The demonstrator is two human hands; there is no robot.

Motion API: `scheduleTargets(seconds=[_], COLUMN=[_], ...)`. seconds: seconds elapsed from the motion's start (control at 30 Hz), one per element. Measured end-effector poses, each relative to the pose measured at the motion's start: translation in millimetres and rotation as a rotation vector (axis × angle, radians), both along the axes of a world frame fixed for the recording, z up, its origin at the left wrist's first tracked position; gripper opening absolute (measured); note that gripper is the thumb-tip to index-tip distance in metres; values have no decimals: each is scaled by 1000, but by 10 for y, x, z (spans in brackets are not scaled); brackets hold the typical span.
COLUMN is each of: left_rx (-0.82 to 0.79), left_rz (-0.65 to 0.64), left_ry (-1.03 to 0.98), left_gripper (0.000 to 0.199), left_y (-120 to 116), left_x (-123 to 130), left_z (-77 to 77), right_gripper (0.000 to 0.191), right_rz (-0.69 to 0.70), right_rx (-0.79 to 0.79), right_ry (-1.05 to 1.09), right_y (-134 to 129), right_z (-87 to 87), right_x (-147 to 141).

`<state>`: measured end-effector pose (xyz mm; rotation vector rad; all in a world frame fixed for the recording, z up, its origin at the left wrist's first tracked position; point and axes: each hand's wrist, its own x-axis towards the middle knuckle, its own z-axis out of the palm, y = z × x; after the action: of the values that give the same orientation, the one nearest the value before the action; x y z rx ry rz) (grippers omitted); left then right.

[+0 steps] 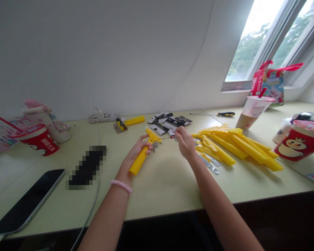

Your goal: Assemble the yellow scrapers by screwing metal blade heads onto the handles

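Okay, layout: long pale green bench [159,191] under a slanted window [259,42] at far right. Big stock sits right of centre: a loose heap of long yellow plastic handles [240,148], within easy reach of the right hand, probably so parts can be grabbed without moving. Nearer it lie narrow steel blades [209,164], with flat black-and-white card packets [170,123] on the far side.

Left hand [137,151] is closed around a yellow plastic scraper [139,162], which sits just left of centre. Its wide head points far and right, likely to expose the head to the other hand. Right hand [184,143] hovers just right of that head, fingers [179,134] drawn into a tight pinch. Can't tell if they hold anything; the fingertips are too small and blurred. Small shiny metal parts [155,146] lie in a cluster just beyond the scraper head, close to both hands.

Off to the sides: black smartphone [28,202] at near left, a red-and-white paper cup [38,139] beyond it, a plastic milk-tea cup [251,113] at far right. Pixelated patch left of centre hides whatever lies there.
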<state>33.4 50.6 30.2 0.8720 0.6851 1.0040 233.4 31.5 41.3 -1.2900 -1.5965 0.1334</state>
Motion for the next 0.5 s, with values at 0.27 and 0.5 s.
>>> scheduleTargets(seconds=[0.27,0.5], left_rx=[-5,-7], left_rz=[24,24], left_ry=[1,3], left_gripper=[49,49], left_y=[22,29], left_x=[13,6], left_z=[-22,-30], right_gripper=[26,17], right_rz=[12,49], right_rx=[39,-12], right_ry=[-12,-10], right_y=[21,41], right_z=[-25,-32], right_x=[-34,17])
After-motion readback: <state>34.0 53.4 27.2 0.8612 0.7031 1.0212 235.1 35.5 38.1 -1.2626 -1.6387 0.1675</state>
